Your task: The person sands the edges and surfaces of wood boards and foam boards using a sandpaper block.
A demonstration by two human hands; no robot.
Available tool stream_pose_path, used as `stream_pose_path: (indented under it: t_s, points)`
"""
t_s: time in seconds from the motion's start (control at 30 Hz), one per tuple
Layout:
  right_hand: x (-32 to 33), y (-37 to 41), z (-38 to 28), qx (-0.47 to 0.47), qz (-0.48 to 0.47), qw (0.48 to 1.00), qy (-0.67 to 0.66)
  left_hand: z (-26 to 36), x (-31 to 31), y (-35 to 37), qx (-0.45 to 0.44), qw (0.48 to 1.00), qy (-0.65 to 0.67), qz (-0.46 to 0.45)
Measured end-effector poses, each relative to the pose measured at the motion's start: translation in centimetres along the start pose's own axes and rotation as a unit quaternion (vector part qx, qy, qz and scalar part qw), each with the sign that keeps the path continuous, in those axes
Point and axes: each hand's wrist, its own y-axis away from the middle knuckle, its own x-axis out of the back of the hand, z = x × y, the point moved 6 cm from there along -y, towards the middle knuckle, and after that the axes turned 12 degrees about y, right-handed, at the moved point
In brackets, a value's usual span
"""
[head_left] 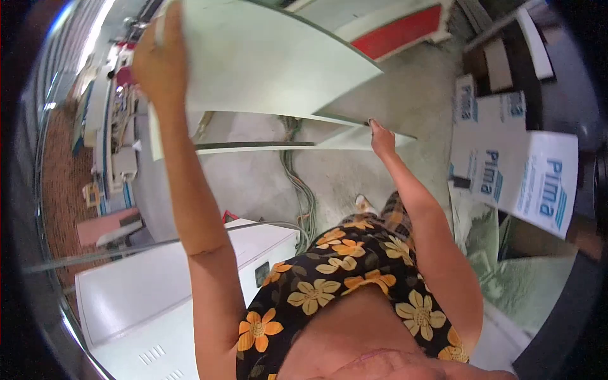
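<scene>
My left hand [161, 60] is raised at the upper left, its fingers wrapped round the edge of a large pale panel [266, 57]. The panel is tilted and spans the top middle of the view. Lower and to the right, my right hand [381, 137] is closed on the dark edge of a narrower pale panel [342, 138], which lies beneath the large one. The large panel partly covers the narrower one, so whether they touch is unclear. My left fingertips are partly hidden behind the large panel's edge.
Cables [297, 190] run along the concrete floor [329, 171]. A white metal cabinet [145, 285] stands at the lower left. Sheets printed "Pima" [494, 145] are at the right, with glass-like sheets [532, 285] below. A red-faced piece [399, 31] lies at the top. Cluttered shelving [114, 126] stands left.
</scene>
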Motion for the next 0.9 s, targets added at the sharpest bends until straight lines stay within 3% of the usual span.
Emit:
stream_pose_path:
  t_s: [0.03, 0.07, 0.1, 0.13, 0.17, 0.2, 0.23, 0.33, 0.4, 0.47, 0.53, 0.6, 0.67, 0.73, 0.8, 0.9]
  points:
    - [1.4, -0.2, -2.0, 0.027, 0.09, 0.994, -0.056, -1.2, 0.2, -0.6, 0.002, 0.997, -0.069, 0.027]
    - [3.3, -0.5, -4.7, 0.055, 0.116, 0.988, -0.086, 0.7, 0.0, -0.4, -0.162, 0.982, 0.098, 0.017]
    - [6.0, -0.2, -7.7, 0.081, 0.137, 0.98, -0.117, 1.3, -0.2, -0.4, -0.026, 0.999, 0.009, -0.019]
    - [7.9, 0.5, -10.0, 0.102, 0.157, 0.971, -0.148, 1.7, -0.3, 0.0, -0.059, 0.996, -0.033, 0.063]
    - [8.0, 0.8, -11.5, 0.137, 0.14, 0.972, -0.134, 2.4, -0.7, -0.2, -0.102, 0.992, 0.026, 0.071]
    - [7.4, 0.8, -11.5, 0.137, 0.143, 0.97, -0.138, 3.6, -0.8, -0.4, -0.061, 0.996, 0.061, 0.022]
    - [6.1, 0.6, -10.7, 0.137, 0.149, 0.969, -0.141, 3.6, -1.0, -0.3, -0.089, 0.994, 0.04, 0.039]
    - [1.4, -1.2, -4.9, 0.089, 0.1, 0.986, -0.095, 4.8, -0.6, -0.3, 0.018, 0.994, 0.097, -0.039]
    - [-1.2, -1.5, 0.0, 0.024, -0.1, 0.995, 0.016, 4.2, -0.9, -0.1, -0.061, 0.992, 0.108, 0.017]
    - [-2.0, -2.0, 4.8, 0.073, 0.018, 0.997, 0.006, 4.4, -0.9, -0.3, -0.101, 0.986, 0.13, 0.038]
    - [3.0, -2.2, 6.6, -0.093, -0.035, 0.995, 0.017, 4.7, -1.0, -0.3, -0.092, 0.983, 0.161, 0.016]
    - [9.4, -2.3, 7.9, -0.163, 0.065, 0.974, -0.143, 5.1, -1.4, -0.4, -0.091, 0.982, 0.167, 0.018]
    - [16.6, -2.6, 7.8, -0.122, 0.195, 0.953, -0.195, 5.6, -1.9, -0.4, -0.093, 0.98, 0.176, 0.024]
    - [23.0, -4.3, 6.7, -0.025, 0.26, 0.929, -0.261, 5.9, -2.8, -0.8, -0.1, 0.982, 0.161, 0.009]
    - [31.2, -3.2, -0.5, 0.058, 0.275, 0.899, -0.337, 6.6, -3.6, -1.2, -0.094, 0.986, 0.134, -0.02]
    - [37.9, -2.0, -9.3, 0.177, 0.285, 0.881, -0.333, 8.1, -4.3, -1.4, -0.095, 0.983, 0.151, -0.052]
